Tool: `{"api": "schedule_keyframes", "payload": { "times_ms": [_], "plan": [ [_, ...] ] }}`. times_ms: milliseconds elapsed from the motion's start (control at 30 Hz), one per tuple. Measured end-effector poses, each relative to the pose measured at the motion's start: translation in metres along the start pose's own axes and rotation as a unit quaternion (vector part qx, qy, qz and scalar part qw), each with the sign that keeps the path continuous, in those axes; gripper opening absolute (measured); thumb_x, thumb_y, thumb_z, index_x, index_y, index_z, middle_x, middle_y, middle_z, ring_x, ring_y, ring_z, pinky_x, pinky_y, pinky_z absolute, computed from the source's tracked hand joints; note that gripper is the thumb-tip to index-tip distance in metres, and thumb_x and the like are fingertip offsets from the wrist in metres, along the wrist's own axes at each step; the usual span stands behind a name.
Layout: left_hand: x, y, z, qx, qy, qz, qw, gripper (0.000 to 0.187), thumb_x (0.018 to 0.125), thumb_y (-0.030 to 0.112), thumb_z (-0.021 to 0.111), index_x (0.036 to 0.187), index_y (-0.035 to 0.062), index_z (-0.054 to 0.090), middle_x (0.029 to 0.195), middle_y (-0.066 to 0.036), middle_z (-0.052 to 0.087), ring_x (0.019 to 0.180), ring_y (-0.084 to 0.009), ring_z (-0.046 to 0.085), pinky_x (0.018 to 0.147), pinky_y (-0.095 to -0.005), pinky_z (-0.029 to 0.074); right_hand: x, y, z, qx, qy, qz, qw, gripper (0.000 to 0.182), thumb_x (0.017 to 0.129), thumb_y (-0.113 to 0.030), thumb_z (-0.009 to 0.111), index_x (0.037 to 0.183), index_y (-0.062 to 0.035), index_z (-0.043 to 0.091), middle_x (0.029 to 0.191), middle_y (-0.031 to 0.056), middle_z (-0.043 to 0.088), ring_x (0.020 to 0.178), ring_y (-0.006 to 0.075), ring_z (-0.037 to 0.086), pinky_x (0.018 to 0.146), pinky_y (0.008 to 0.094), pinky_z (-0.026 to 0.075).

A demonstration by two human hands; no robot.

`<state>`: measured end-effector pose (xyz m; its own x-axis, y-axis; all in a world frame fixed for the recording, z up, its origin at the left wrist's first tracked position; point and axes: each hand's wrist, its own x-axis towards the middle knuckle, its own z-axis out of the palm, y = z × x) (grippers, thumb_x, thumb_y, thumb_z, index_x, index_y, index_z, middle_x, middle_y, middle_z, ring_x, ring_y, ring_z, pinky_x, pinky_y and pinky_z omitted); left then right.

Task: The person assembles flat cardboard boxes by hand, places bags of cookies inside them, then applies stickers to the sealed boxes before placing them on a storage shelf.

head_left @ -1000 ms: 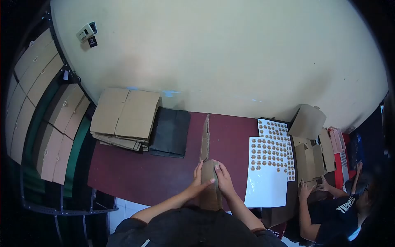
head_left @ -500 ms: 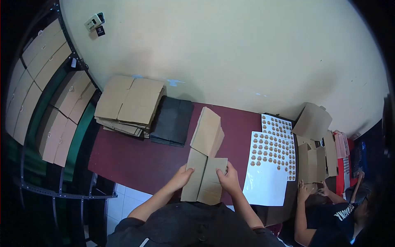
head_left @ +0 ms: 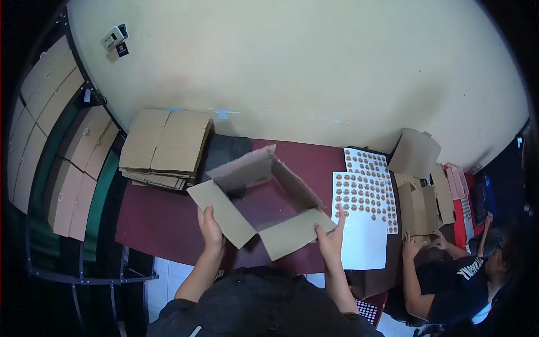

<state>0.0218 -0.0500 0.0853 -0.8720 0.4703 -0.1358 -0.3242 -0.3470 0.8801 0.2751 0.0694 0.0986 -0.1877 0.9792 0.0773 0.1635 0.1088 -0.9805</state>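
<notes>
A brown cardboard box (head_left: 289, 233) is opened into a four-sided frame above the dark red table, which shows through its middle. My left hand (head_left: 210, 227) grips the box at its left side, thumb on a flap. At the right side, my right hand (head_left: 331, 236) holds another flap with the thumb on top and a finger stretched out. Two near flaps spread outward and meet at a corner. Behind the box lie black folded sheets (head_left: 224, 150), partly covered by it.
Flattened cardboard (head_left: 163, 140) is stacked at the back left. Sticker sheets (head_left: 362, 247) lie right of the box. Boxes fill a shelf (head_left: 73, 185) at far left. At right, a co-worker (head_left: 455, 281) handles a cardboard box (head_left: 418, 210).
The flat folded cardboard has been spread into an open frame. My hands have moved apart, the left one leftward and the right one rightward. The view has shifted slightly.
</notes>
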Motion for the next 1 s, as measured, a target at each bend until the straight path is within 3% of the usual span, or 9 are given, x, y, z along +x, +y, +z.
{"api": "schedule_keyframes", "payload": {
  "times_ms": [33,67,267,400,633,767,833,900,1000],
  "plan": [
    [0.001,0.003,0.001,-0.009,0.019,0.022,1.0,0.041,0.094,0.016,0.039,0.132,-0.0011,0.037,0.124,-0.013,0.049,0.114,-0.0213,0.048,0.098,-0.0325,0.036,-0.005,-0.004,0.003,-0.02,-0.061,0.01,0.998,0.067,0.08,-0.004,0.059,0.138,0.001,0.026,0.129,0.0251,0.04,0.102,0.0287,0.057,0.088,0.0366,0.047],
    [0.01,0.0,-0.006,0.002,-0.01,0.044,0.999,0.046,0.094,0.01,0.037,0.138,0.0001,0.031,0.131,-0.013,0.045,0.119,-0.0222,0.045,0.1,-0.0328,0.033,-0.015,-0.009,0.007,0.069,-0.077,0.098,0.99,0.069,0.079,-0.002,0.059,0.141,-0.0067,0.027,0.097,0.0142,0.058,0.068,0.0172,0.062,0.054,0.0285,0.057],
    [0.038,-0.004,-0.003,0.201,-0.051,0.133,0.969,0.06,0.088,-0.002,0.038,0.145,0.0039,0.018,0.15,-0.017,0.017,0.139,-0.0256,0.017,0.111,-0.0336,0.013,-0.049,-0.035,0.012,0.061,-0.308,0.31,0.897,0.032,0.088,-0.012,0.056,0.119,-0.0036,0.058,0.067,0.0015,0.059,0.06,0.0094,0.061,0.053,0.0239,0.053],
    [0.042,-0.002,0.007,0.328,-0.072,0.145,0.931,0.066,0.085,-0.005,0.042,0.145,0.0117,0.02,0.152,-0.017,0.008,0.14,-0.032,0.007,0.112,-0.0396,0.01,-0.051,-0.034,0.009,-0.018,-0.372,0.272,0.887,0.029,0.092,-0.016,0.054,0.118,-0.0041,0.059,0.07,0.003,0.06,0.061,0.0078,0.061,0.053,0.0214,0.05],
    [0.046,0.001,0.014,0.353,-0.171,0.184,0.901,0.071,0.08,-0.01,0.038,0.145,0.0139,0.022,0.15,-0.018,0.008,0.139,-0.036,0.009,0.111,-0.0422,0.015,-0.04,-0.07,0.001,-0.444,-0.267,0.017,0.855,0.055,0.065,-0.027,0.078,0.11,-0.0035,0.056,0.099,0.0151,0.054,0.088,0.0262,0.056,0.081,0.0359,0.046],
    [0.054,0.003,0.009,0.333,-0.236,0.172,0.897,0.073,0.078,-0.011,0.034,0.145,0.0139,0.022,0.15,-0.02,0.006,0.139,-0.0363,0.012,0.11,-0.0399,0.02,-0.011,-0.054,0.018,-0.325,-0.19,-0.078,0.923,0.054,0.066,-0.024,0.077,0.104,-0.0022,0.046,0.105,0.0187,0.042,0.092,0.0345,0.052,0.085,0.0392,0.043],
    [0.057,0.006,0.006,0.347,-0.25,0.159,0.89,0.069,0.081,-0.009,0.036,0.144,0.0137,0.023,0.15,-0.02,0.006,0.139,-0.0354,0.013,0.111,-0.0395,0.019,-0.002,-0.043,0.031,-0.346,-0.146,-0.129,0.918,0.058,0.069,-0.018,0.075,0.116,-0.0038,0.043,0.115,0.021,0.039,0.092,0.0308,0.053,0.08,0.0373,0.046],
    [0.057,0.008,0.004,0.336,-0.253,0.15,0.895,0.065,0.084,-0.007,0.037,0.144,0.0141,0.023,0.15,-0.019,0.006,0.139,-0.035,0.013,0.111,-0.0396,0.018,0.004,-0.039,0.044,-0.153,-0.091,-0.031,0.983,0.066,0.073,-0.009,0.072,0.129,-0.007,0.037,0.119,0.0194,0.041,0.088,0.0218,0.054,0.071,0.0311,0.048],
    [0.048,0.005,-0.004,0.261,-0.226,0.152,0.926,0.062,0.088,0.003,0.041,0.145,0.0105,0.016,0.15,-0.016,0.007,0.139,-0.0341,0.012,0.112,-0.0411,0.014,0.01,-0.023,0.042,-0.139,-0.11,0.016,0.984,0.071,0.077,-0.002,0.065,0.139,-0.0097,0.031,0.102,0.0144,0.056,0.079,0.0152,0.056,0.067,0.027,0.05]
  ]
}}
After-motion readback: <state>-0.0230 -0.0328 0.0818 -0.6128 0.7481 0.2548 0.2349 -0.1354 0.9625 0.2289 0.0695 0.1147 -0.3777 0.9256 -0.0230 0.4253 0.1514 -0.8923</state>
